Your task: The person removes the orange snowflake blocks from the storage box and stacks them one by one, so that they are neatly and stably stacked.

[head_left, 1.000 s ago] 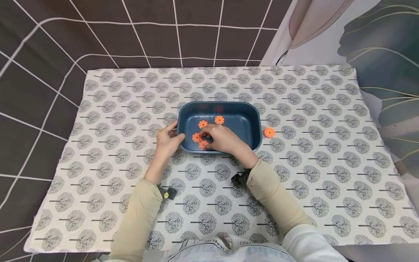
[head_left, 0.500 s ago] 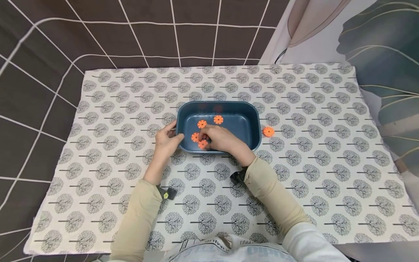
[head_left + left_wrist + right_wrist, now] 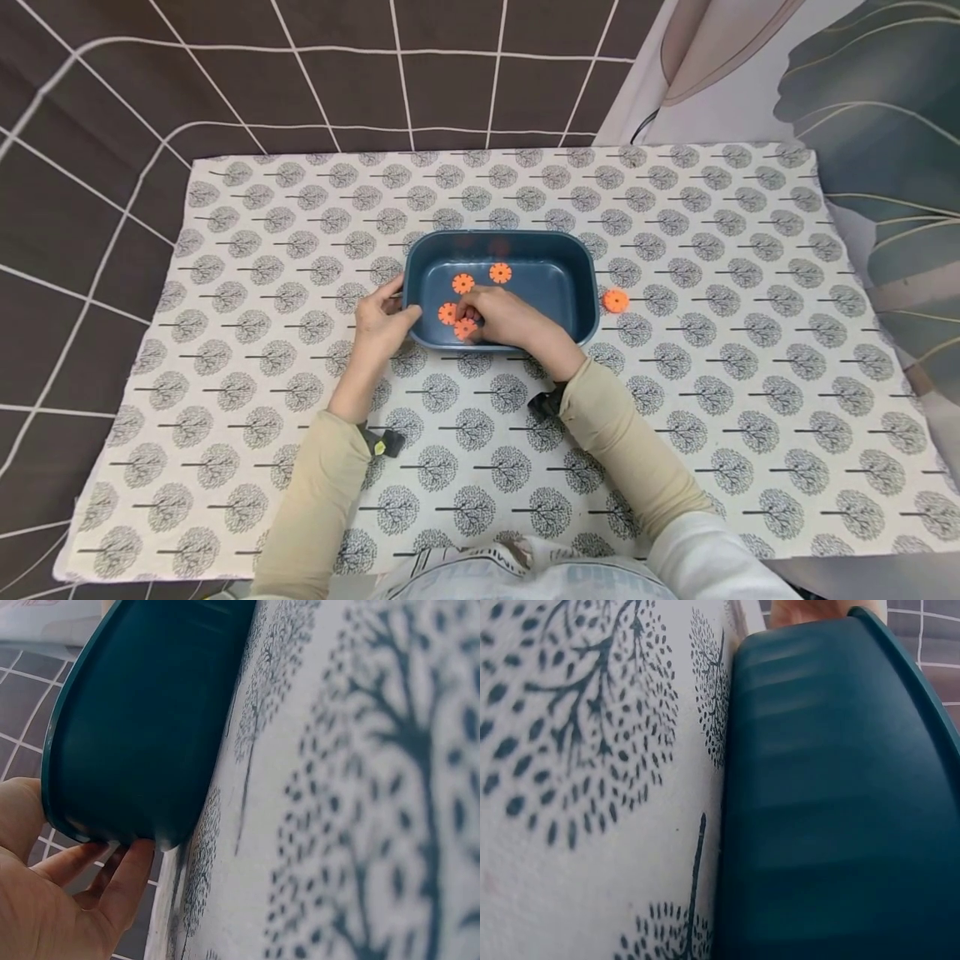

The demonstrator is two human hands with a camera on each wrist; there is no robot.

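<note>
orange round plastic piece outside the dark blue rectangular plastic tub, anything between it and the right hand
Yes: the tub's right wall stands between them. The right hand is inside the tub, while the orange piece lies outside, just past that wall.

One orange disc (image 3: 462, 331) partly hidden behind the right grip (image 3: 504, 317)

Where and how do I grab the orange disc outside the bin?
Probably pinch the disc by its near and far edges, coming from above: it's round and looks flat on the cloth, and the bin stands close on its left, leaving little finger room there.
</note>
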